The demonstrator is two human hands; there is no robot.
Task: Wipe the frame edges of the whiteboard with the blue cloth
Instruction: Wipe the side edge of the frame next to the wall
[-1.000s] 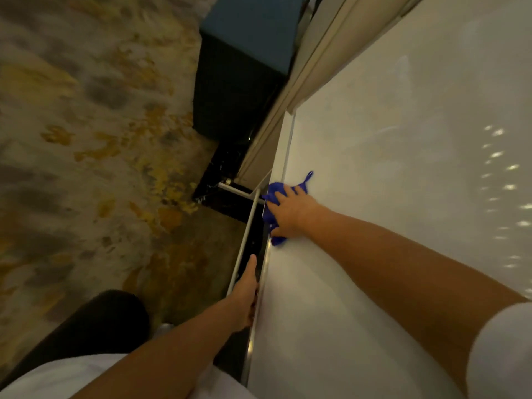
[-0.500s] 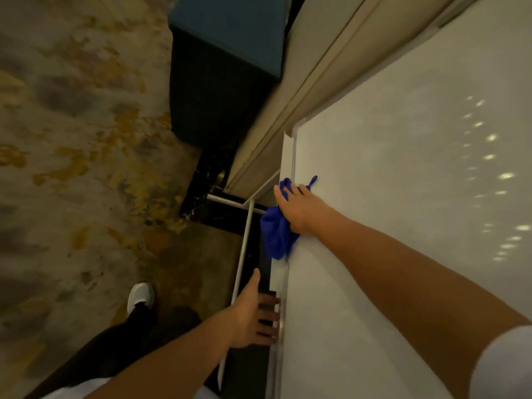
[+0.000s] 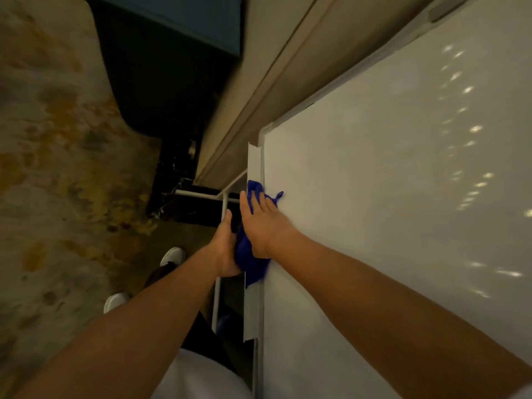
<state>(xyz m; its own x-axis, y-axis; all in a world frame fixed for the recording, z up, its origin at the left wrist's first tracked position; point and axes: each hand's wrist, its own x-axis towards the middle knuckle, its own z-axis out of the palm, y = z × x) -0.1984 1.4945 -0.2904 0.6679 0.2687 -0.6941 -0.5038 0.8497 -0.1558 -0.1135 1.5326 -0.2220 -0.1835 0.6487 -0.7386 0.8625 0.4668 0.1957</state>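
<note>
Since earlier, the left hand (image 3: 226,250) is brought up against the blue cloth (image 3: 251,264).
It is pressed to the whiteboard frame edge (image 3: 261,164) under the right hand (image 3: 263,226), fingers straight; left fingers are hidden, grip unclear.

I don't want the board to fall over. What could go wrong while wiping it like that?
The right hand presses flat on the blue cloth, which hangs bunched off the frame edge of the whiteboard; it might slip and drop. The board seems to rest on thin white stand tubes, so hard pushing could shift it.
</note>
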